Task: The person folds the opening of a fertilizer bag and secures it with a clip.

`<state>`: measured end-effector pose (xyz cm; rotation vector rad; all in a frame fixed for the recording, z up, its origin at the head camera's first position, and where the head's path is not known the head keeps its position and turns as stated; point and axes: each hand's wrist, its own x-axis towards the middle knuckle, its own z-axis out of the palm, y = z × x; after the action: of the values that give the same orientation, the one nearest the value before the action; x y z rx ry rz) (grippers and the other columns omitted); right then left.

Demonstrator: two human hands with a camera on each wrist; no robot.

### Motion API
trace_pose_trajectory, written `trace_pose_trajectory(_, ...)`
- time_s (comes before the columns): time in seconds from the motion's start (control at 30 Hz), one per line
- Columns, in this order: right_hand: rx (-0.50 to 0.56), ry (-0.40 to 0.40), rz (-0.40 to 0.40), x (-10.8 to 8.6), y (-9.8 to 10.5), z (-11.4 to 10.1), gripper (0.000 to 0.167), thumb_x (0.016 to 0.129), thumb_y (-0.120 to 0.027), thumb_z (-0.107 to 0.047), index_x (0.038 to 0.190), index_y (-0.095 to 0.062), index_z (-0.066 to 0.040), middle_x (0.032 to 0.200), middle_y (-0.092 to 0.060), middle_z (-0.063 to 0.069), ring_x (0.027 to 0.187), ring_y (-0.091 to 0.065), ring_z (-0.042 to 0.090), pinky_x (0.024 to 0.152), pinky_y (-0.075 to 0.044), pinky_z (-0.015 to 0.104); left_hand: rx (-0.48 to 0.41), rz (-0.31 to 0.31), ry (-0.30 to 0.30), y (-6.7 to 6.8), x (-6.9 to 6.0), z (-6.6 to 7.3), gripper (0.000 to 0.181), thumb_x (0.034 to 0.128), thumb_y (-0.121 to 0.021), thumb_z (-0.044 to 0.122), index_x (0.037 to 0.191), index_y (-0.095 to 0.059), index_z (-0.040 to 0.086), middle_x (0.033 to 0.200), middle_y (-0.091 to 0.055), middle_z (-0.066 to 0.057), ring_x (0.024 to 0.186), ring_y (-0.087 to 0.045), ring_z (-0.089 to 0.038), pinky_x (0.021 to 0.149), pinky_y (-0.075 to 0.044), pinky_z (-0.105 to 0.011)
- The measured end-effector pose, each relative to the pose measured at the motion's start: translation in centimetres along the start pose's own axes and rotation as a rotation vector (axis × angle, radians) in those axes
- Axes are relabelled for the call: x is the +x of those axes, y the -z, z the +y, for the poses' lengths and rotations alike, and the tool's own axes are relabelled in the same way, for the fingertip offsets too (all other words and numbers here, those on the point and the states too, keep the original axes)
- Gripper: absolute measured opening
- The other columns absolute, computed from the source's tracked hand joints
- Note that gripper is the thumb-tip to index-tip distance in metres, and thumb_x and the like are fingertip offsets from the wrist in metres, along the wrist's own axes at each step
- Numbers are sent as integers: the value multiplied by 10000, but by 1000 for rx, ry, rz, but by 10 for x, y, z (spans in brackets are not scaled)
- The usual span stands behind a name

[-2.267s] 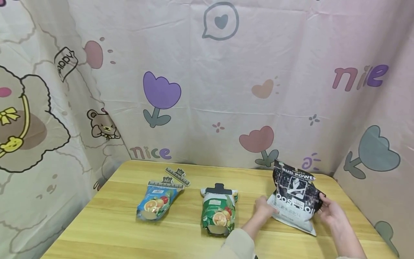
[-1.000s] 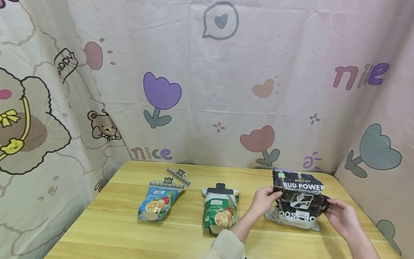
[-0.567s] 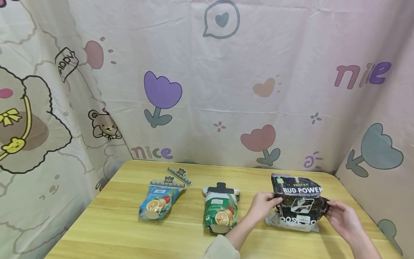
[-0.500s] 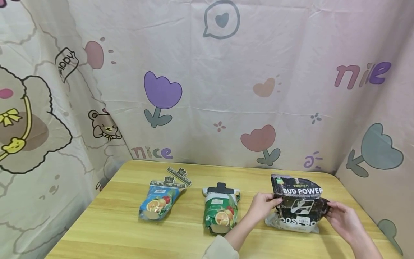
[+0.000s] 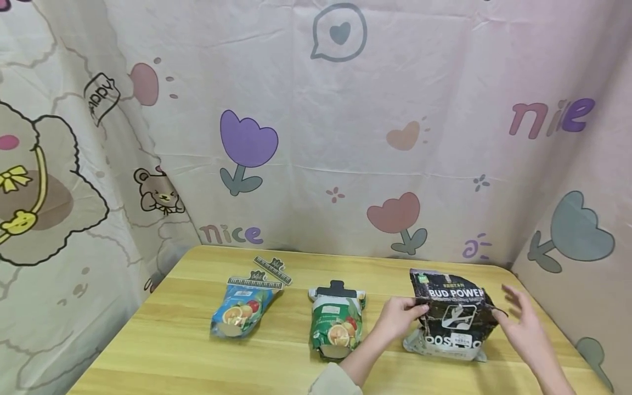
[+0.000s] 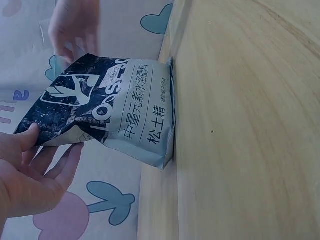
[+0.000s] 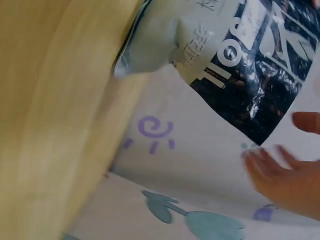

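A black and pale grey bag of soil fertilizer point(image 5: 456, 323) stands at the right of the table, its top folded over toward me. My left hand point(image 5: 399, 318) pinches the bag's left edge near the fold between thumb and fingers; the left wrist view shows the fingers behind the bag. My right hand point(image 5: 525, 323) is beside the bag's right edge with its fingers spread. In the right wrist view the right hand point(image 7: 285, 175) looks apart from the bag's corner, with nothing between thumb and fingers.
A green fruit-print bag point(image 5: 334, 329) with a black clip point(image 5: 337, 289) stands mid-table. To its left lies a blue fruit-print bag point(image 5: 242, 312) with a piano-pattern clip point(image 5: 255, 281) on it. A second piano-pattern clip point(image 5: 272, 269) lies behind. Printed curtains surround the wooden table point(image 5: 163, 340).
The bag's top has been folded down from its earlier raised position. In the last half second my right hand has let go of the right edge and spread its fingers; the left keeps its pinch.
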<state>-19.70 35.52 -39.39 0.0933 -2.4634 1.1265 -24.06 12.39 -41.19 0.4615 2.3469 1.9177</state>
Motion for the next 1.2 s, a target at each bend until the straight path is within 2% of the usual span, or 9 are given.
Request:
trace_pose_trajectory(0.07, -117, 183, 93, -2, -5, -11, 531, 837, -577, 40, 1327, -374, 70, 1297, -378, 321, 1193, -344, 424, 970, -239, 608, -3, 1, -1, 0, 0, 0, 172, 840, -665, 198, 860, -723, 38, 803, -684, 7, 701, -524, -23, 632, -438, -200)
trace_pose_trajectory(0.2, -220, 420, 87, -5, -13, -20, 478, 767, -689, 14, 1223, -559, -49, 1234, -505, 224, 1217, -372, 213, 1018, -233, 533, 1, -4, -5, 0, 0, 0, 175, 845, -661, 201, 875, -721, 39, 816, -687, 1, 752, -567, -35, 675, -465, -210)
trace_pose_trajectory(0.4, -300, 381, -6, -8, -21, -17, 269, 785, -721, -109, 1045, -655, -82, 1040, -624, 205, 959, -539, 433, 735, -399, 616, -9, -22, 19, 1, 0, 0, 227, 846, -666, 206, 985, -682, 28, 881, -686, -31, 771, -618, -79, 732, -493, -239)
trace_pose_trajectory(0.53, -328, 391, 23, -6, -23, -15, 194, 760, -733, -74, 948, -685, -82, 904, -668, 126, 808, -601, 353, 658, -461, 543, -31, 31, 61, 4, 1, 4, 586, 770, -747, 226, 1266, -485, 53, 1089, -624, -40, 847, -622, -145, 784, -497, -315)
trace_pose_trajectory(0.6, -336, 408, 37, -4, -23, -14, 181, 744, -741, -59, 915, -693, -98, 856, -677, 75, 761, -618, 273, 629, -483, 491, 28, 75, 22, 5, 2, 9, 756, 725, -787, 244, 1349, -386, 96, 1209, -553, -13, 984, -576, -157, 847, -467, -336)
trace_pose_trajectory(0.73, -325, 458, 67, -1, -21, -12, 216, 685, -765, -16, 858, -705, -130, 797, -683, -12, 706, -618, 100, 571, -489, 291, 483, 57, -243, 4, 4, 25, 634, 726, -783, 295, 1284, -511, 165, 1215, -545, 103, 1088, -505, -91, 926, -395, -262)
trace_pose_trajectory(0.9, -310, 443, 43, 1, -19, -13, 211, 663, -784, -36, 825, -718, -154, 781, -682, -51, 693, -608, 34, 557, -454, 176, 1182, 4, -601, -6, 5, 49, 94, 817, -692, 310, 908, -698, 332, 778, -629, 220, 636, -523, 47, 520, -394, -117)
trace_pose_trajectory(1.03, -390, 373, -80, 2, -20, -12, 182, 695, -783, -99, 865, -721, -123, 764, -679, -17, 585, -510, -3, 499, -430, 255, 1480, -69, -571, -28, 6, 60, 81, 829, -670, 314, 788, -663, 383, 633, -558, 193, 490, -407, 5, 395, -344, -179)
trace_pose_trajectory(1.2, -492, 401, -138, 3, -25, -6, 223, 651, -810, -148, 855, -725, -123, 642, -625, -72, 481, -330, -5, 415, -329, 262, 1567, -126, -434, -53, 10, 57, 65, 819, -673, 384, 770, -640, 409, 679, -552, 202, 563, -459, 14, 408, -383, -202)
